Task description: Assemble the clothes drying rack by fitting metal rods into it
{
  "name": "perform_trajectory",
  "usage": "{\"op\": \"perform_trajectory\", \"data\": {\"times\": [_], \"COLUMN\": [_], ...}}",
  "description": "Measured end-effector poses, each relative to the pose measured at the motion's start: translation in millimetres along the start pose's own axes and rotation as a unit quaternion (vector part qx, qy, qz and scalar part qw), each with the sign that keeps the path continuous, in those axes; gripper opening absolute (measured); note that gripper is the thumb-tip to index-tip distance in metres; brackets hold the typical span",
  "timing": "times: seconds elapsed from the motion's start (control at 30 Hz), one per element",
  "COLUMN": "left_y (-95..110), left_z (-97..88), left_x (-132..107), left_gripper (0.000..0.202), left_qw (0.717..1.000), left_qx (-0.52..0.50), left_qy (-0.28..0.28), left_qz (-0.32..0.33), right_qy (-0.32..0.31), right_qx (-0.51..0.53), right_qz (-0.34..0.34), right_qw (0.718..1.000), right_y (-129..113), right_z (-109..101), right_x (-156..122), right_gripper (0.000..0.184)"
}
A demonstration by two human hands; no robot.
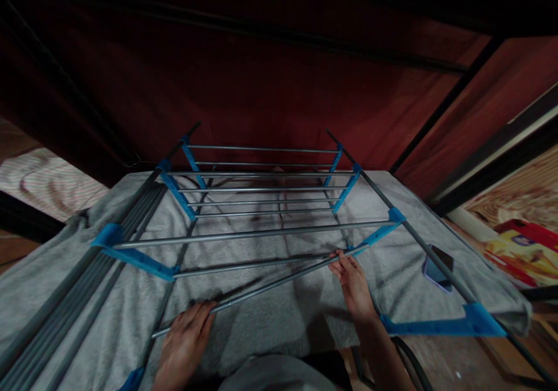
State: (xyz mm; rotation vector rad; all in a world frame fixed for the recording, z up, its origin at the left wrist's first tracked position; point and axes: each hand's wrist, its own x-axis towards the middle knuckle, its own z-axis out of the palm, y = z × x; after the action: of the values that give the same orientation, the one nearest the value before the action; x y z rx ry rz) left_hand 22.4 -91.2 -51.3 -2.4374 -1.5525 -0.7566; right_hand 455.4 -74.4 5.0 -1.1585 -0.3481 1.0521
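Before me on a grey blanket stands a rack frame (378,189) of grey tubes joined by blue plastic brackets (377,237). Both hands are on one loose-looking grey metal rod (279,283), which slants up to the right. My left hand (185,336) is wrapped over the rod near its lower left end, and that end sticks out past the hand. My right hand (351,280) pinches the rod near its other end, close to the right blue bracket. Whether the rod's right tip sits inside that bracket, I cannot tell. Another rod (250,266) lies just behind.
Several more grey rods (82,289) lie in a bundle at the left. A phone (438,268) rests on the blanket (257,339) beside the right tube. A red and yellow package (525,251) is at far right. Dark red panels (279,89) close off the back.
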Motion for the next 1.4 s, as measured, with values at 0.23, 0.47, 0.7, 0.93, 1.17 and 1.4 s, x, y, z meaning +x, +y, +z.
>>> {"op": "perform_trajectory", "data": {"times": [0.23, 0.47, 0.7, 0.93, 1.17, 1.4], "left_y": [2, 2, 3, 1, 2, 1], "left_z": [-1.1, -2.3, -5.5, -5.7, -5.8, -3.7], "left_x": [3, 7, 15, 17, 18, 20], "left_gripper": [0.049, 0.047, 0.048, 0.044, 0.048, 0.045], "left_qw": [1.000, 1.000, 0.999, 0.999, 0.998, 0.998], "left_qx": [-0.006, -0.015, -0.024, -0.018, -0.021, -0.028], "left_qy": [-0.004, -0.011, -0.014, -0.019, -0.033, -0.030], "left_qz": [-0.013, -0.013, -0.026, -0.036, -0.040, -0.036], "right_qy": [0.004, 0.008, 0.002, -0.002, 0.005, 0.006], "right_qx": [0.012, 0.000, 0.003, 0.002, -0.014, -0.009], "right_qz": [0.015, 0.016, 0.020, 0.025, 0.012, 0.018], "right_qw": [1.000, 1.000, 1.000, 1.000, 1.000, 1.000], "right_y": [2, 1, 1, 1, 2, -1], "right_z": [2, 5, 5, 4, 3, 3], "right_x": [3, 4, 5, 4, 5, 5], "right_gripper": [0.034, 0.036, 0.036, 0.034, 0.033, 0.034]}}
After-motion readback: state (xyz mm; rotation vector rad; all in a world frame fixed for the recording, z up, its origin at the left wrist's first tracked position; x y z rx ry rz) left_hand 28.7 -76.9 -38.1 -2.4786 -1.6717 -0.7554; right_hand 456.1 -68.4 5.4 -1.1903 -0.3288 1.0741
